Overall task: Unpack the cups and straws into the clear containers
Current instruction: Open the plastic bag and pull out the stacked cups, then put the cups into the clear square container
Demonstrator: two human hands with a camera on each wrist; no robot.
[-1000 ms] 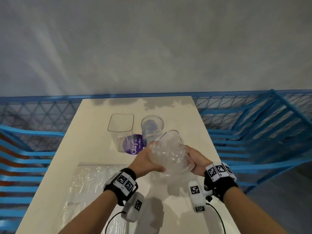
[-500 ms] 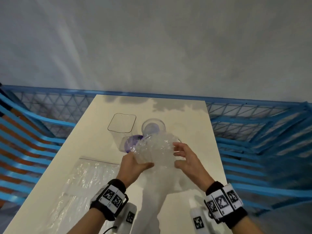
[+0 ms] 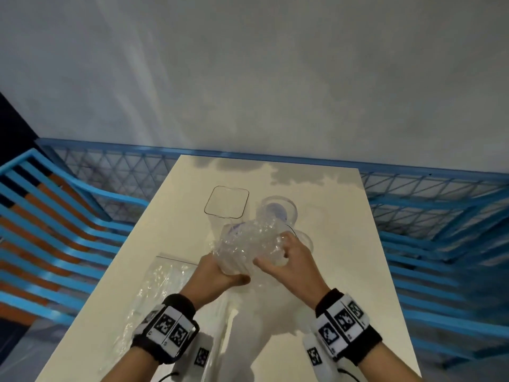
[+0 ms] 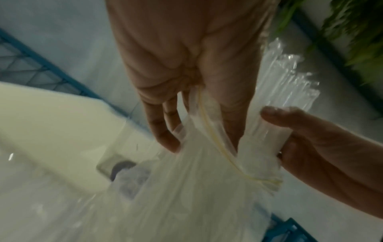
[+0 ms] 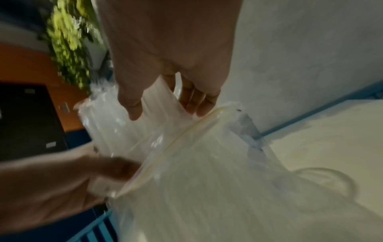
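**Bag still on the cups, held over worktop**

Your left hand [image 3: 220,274] grips the bagged cup stack [image 3: 248,244]; your right hand [image 3: 286,260] pinches its bag. Stack's long axis points far, toward the round container [image 3: 278,208] just beyond. The square container [image 3: 227,201] stands far-left.

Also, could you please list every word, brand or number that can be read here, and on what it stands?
No text can be read.
Purple label, behind the plastic bag: mostly hidden, unreadable.
Wrist bands: black-and-white square codes only, no words; the tiny marks beside them are too small to read.
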